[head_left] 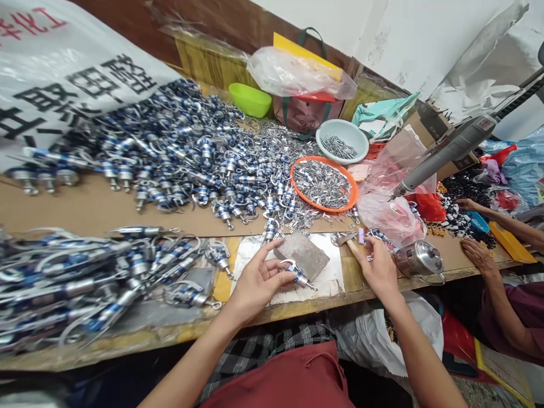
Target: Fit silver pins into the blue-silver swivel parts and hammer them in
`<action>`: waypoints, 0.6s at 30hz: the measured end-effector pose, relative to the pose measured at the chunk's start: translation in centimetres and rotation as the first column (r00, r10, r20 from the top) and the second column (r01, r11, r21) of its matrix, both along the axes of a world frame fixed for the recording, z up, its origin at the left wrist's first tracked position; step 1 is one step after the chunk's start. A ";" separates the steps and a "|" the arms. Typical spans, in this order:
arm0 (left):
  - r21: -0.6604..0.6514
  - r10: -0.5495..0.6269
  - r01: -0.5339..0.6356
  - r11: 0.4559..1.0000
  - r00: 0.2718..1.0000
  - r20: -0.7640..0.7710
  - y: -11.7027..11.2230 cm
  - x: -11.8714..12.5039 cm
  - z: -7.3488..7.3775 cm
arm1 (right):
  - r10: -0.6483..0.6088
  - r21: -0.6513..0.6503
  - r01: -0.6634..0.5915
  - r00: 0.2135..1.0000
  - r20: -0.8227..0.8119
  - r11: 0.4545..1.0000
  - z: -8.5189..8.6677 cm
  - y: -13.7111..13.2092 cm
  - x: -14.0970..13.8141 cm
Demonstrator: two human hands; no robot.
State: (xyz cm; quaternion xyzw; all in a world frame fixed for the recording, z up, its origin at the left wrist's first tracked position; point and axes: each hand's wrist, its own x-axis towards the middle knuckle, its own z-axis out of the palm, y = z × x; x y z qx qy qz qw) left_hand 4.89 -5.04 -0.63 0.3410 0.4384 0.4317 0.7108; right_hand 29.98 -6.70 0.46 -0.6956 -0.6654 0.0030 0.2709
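My left hand (255,280) pinches a small silver-and-blue metal clip (297,275) between thumb and fingers, just in front of a grey metal block (304,253) on a white sheet. My right hand (376,266) is closed around the wooden handle of a small hammer (347,241), whose head lies beside the block. A large heap of the same blue-banded clips (178,147) covers the cardboard behind. Another pile of clips (85,283) lies at the left near the table's front edge.
An orange dish (351,195) and a pale bowl (363,139) hold small metal parts. A green bowl (250,99), plastic bags (391,209) and a steel kettle (419,260) stand around. An electric screwdriver (446,150) hangs at right. Another person's hands (478,252) rest at the right.
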 end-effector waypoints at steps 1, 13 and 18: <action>0.003 -0.003 0.003 1.000 1.000 -0.001 0.0 0.0 -0.1 | -0.025 -0.099 0.035 0.995 0.098 0.994 -0.4 -0.3 1.3; -0.002 0.003 -0.003 1.000 1.000 0.000 0.0 0.0 0.2 | 0.411 -0.051 -0.412 0.911 -0.027 0.910 1.3 -2.9 -3.0; 0.009 -0.009 0.009 1.000 1.000 0.008 0.0 0.0 -0.2 | 0.516 -0.164 -0.496 0.849 0.117 0.853 2.5 -3.7 -4.8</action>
